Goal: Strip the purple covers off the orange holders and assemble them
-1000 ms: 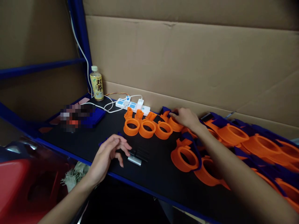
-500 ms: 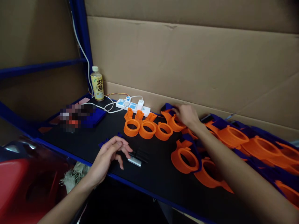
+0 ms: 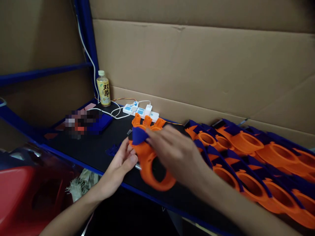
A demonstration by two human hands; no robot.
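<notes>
Orange part (image 3: 145,164) is above the black, matte tabletop (image 3: 105,141), between the two hands: a smooth, plastic-looking round ring, open through the middle, with a short neck and a dark blue angular piece (image 3: 139,135) at its upper end. Right hand (image 3: 178,152) — slightly blurred — has its fingers clamped on the part from the right. Left hand (image 3: 125,160) is at the neck, fingers curled, thumb alongside; cannot tell whether they pinch it. Similar orange-and-blue ring pieces (image 3: 265,154) lie in slanting, overlapping rows at right. Behind: upright orange stubs (image 3: 147,120), a glossy white power strip (image 3: 155,116), creased brown cardboard (image 3: 197,65).
</notes>
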